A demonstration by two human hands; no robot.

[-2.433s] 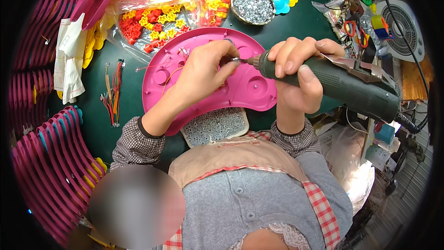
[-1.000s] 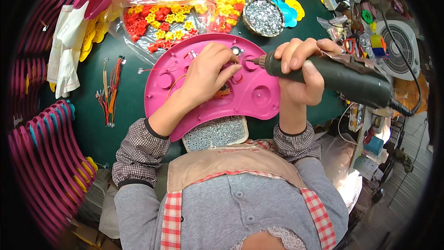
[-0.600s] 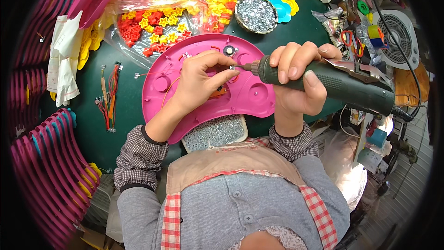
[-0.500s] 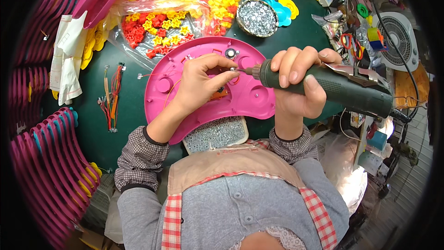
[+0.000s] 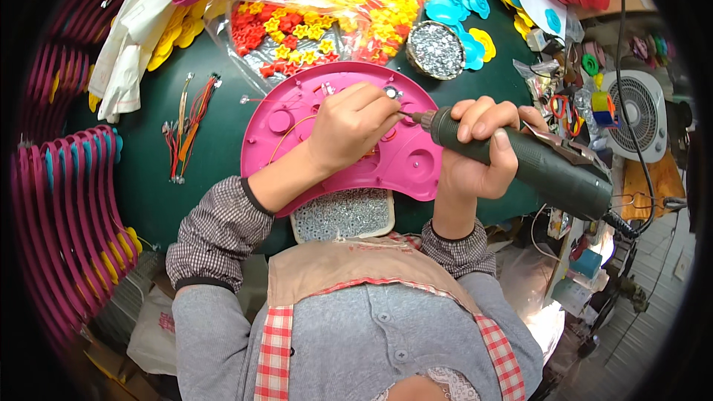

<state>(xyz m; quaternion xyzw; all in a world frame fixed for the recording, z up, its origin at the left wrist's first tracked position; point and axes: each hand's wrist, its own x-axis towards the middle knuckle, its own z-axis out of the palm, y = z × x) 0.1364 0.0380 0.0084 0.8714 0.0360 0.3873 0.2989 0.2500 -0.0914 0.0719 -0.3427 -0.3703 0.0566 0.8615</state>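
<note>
My right hand (image 5: 484,145) is wrapped round a dark green electric screwdriver (image 5: 553,174), which lies nearly level with its bit pointing left. At the bit's tip the fingers of my left hand (image 5: 353,126) are pressed together. What they pinch, if anything, is hidden behind the hand. Both hands are over a pink kidney-shaped plastic shell (image 5: 257,156) with round recesses and small posts. A yellow wire (image 5: 281,147) curves across the shell, and a small round black-and-white part (image 5: 392,93) sits near its far edge.
A pale tray (image 5: 392,212) of small metal pieces stands between shell and apron. Beyond the shell are bagged red and yellow star pieces (image 5: 312,30) and a bowl (image 5: 434,73) of small metal parts. Wire bundles (image 5: 194,130) lie left, beside stacked pink shells (image 5: 67,208). A fan (image 5: 635,115) stands right.
My left hand has turned so that its back now covers the fingertips, where a small shiny piece showed at the bit before. The screwdriver's bit remains at those fingers. The whole view has shifted slightly.
</note>
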